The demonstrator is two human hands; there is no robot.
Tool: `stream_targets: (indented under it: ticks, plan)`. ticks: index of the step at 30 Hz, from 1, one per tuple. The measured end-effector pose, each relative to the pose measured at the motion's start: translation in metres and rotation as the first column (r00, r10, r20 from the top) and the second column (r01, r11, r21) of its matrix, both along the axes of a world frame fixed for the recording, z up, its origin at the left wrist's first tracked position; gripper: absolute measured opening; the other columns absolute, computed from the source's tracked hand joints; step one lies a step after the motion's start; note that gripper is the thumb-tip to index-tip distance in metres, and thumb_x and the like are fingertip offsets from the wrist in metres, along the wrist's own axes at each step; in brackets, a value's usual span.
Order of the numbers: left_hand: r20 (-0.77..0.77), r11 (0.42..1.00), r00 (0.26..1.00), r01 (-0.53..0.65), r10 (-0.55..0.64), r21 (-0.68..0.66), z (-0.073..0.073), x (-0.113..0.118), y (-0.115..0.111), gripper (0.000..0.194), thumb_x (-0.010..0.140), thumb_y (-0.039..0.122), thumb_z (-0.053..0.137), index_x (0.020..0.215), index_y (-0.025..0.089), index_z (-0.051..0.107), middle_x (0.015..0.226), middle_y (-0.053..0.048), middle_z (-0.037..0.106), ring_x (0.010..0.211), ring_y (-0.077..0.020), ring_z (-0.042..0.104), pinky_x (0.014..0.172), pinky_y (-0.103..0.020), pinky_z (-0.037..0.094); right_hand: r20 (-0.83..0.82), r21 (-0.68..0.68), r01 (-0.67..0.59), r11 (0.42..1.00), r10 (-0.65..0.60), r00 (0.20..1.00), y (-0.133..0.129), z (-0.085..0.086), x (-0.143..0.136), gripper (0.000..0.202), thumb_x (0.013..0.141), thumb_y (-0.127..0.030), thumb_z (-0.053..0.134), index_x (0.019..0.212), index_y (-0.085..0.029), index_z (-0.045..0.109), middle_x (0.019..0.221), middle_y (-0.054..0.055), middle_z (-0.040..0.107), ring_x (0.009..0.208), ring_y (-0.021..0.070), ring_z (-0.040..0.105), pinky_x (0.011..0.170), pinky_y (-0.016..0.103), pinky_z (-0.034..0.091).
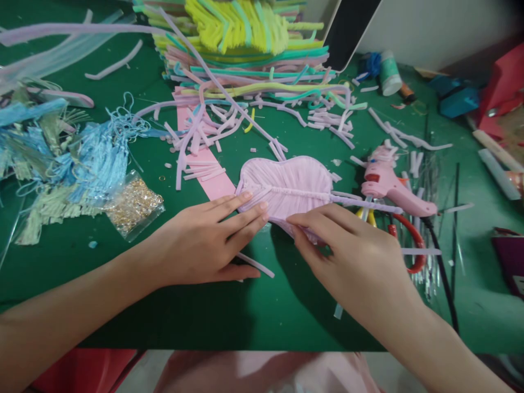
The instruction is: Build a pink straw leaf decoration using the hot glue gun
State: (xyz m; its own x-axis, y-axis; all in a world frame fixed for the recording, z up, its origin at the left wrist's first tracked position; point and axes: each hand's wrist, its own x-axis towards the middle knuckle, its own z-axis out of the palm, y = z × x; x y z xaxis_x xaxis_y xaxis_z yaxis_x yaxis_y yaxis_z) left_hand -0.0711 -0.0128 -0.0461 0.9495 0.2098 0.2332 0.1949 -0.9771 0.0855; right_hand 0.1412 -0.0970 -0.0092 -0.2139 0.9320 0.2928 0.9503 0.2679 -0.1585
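A lilac leaf [295,177] made of pipe cleaners lies on the green table, with a raised midrib and its stem stretching right. My left hand [200,240] rests with fingers stretched out, their tips on the leaf's lower left part. At the lower right rim, my right hand [352,245] pinches the leaf between thumb and index finger; its other fingers are partly hidden. A loose lilac pipe-cleaner piece [260,266] sticks out beyond my left thumb. Just right of the leaf, a pink glue gun [393,188] lies near red-handled pliers [420,245].
Stacked coloured pipe cleaners [254,60] and cut pieces [331,117] fill the back. Blue tassels [98,153] and a bag of gold rings [133,207] lie left. A pink strip [215,185] runs under cut pieces. The glue gun's black cord [444,273] trails toward the front edge.
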Motion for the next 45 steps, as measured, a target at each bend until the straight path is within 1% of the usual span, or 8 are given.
stream_targets:
  ticks: [5,10,18,27,32,38,42,45]
  plan:
    - [0.004,1.0,1.0,-0.009,0.009,-0.008,0.0,0.001,-0.001,0.066,0.093,0.057,0.044,0.13,0.004,0.055,0.137,-0.019,0.056,0.126,-0.0368,0.053,0.105,-0.048,0.046,0.028,-0.003,-0.007,1.0,0.007,1.0,-0.006,0.005,0.001,0.011,0.084,-0.01,0.06,0.086,-0.015,0.069,0.078,0.004,0.069,0.067,0.0155,0.066,0.055,0.025,0.045]
    - [0.017,1.0,1.0,-0.015,0.015,-0.017,0.001,0.002,-0.002,0.063,0.093,0.055,0.046,0.129,0.004,0.055,0.137,-0.019,0.056,0.124,-0.0367,0.055,0.103,-0.049,0.047,0.082,0.018,-0.02,1.0,0.018,0.996,-0.015,0.008,0.005,0.01,0.084,-0.01,0.062,0.089,-0.015,0.069,0.079,0.003,0.07,0.065,0.0131,0.065,0.053,0.024,0.044]
    - [0.027,1.0,1.0,-0.01,0.01,0.007,0.002,0.003,-0.001,0.064,0.093,0.055,0.045,0.128,0.003,0.056,0.136,-0.02,0.056,0.122,-0.037,0.056,0.101,-0.049,0.049,0.058,-0.021,-0.023,1.0,0.024,0.998,-0.021,0.003,0.004,0.019,0.086,-0.008,0.059,0.099,-0.014,0.071,0.082,0.004,0.069,0.066,0.0126,0.065,0.054,0.023,0.047]
    - [0.033,1.0,0.999,-0.018,0.019,-0.002,0.001,0.003,-0.003,0.063,0.093,0.055,0.045,0.129,0.005,0.056,0.136,-0.021,0.056,0.122,-0.0377,0.056,0.101,-0.052,0.049,0.045,-0.024,0.005,1.0,-0.004,0.999,-0.024,-0.001,-0.001,0.017,0.088,-0.01,0.059,0.099,-0.012,0.071,0.082,0.005,0.069,0.066,0.0132,0.065,0.054,0.024,0.048]
    - [0.033,1.0,0.999,-0.014,0.013,0.016,0.001,0.004,-0.003,0.065,0.093,0.055,0.045,0.128,0.001,0.056,0.135,-0.022,0.056,0.121,-0.0391,0.056,0.1,-0.052,0.049,0.047,-0.041,0.005,0.999,-0.003,0.999,-0.025,-0.003,-0.001,0.017,0.088,-0.01,0.058,0.1,-0.011,0.07,0.083,0.005,0.068,0.067,0.0132,0.064,0.056,0.024,0.049]
    - [0.046,1.0,0.999,-0.012,0.012,0.02,0.002,0.005,-0.002,0.062,0.093,0.054,0.045,0.127,0.003,0.057,0.133,-0.022,0.058,0.121,-0.0372,0.057,0.1,-0.051,0.049,0.043,-0.054,0.001,0.999,0.001,0.999,-0.025,-0.005,-0.001,0.018,0.09,-0.009,0.055,0.101,-0.011,0.069,0.083,0.006,0.067,0.068,0.0138,0.065,0.056,0.025,0.05]
    - [0.036,1.0,0.999,0.024,-0.025,0.015,0.003,0.006,0.001,0.06,0.095,0.052,0.043,0.125,0.002,0.057,0.128,-0.023,0.062,0.12,-0.0345,0.058,0.105,-0.053,0.044,0.051,-0.048,0.003,0.999,-0.001,0.999,-0.025,-0.004,-0.001,0.018,0.09,-0.01,0.054,0.1,-0.012,0.069,0.082,0.005,0.068,0.067,0.0132,0.065,0.054,0.024,0.05]
    - [0.044,0.999,0.998,0.051,-0.05,-0.016,0.002,0.008,0.003,0.061,0.095,0.051,0.042,0.124,-0.001,0.056,0.129,-0.025,0.06,0.124,-0.0345,0.054,0.109,-0.052,0.04,0.054,-0.038,0.0,0.999,0.002,0.999,-0.024,-0.004,-0.001,0.018,0.089,-0.009,0.055,0.1,-0.012,0.069,0.081,0.005,0.068,0.066,0.0128,0.065,0.052,0.024,0.048]
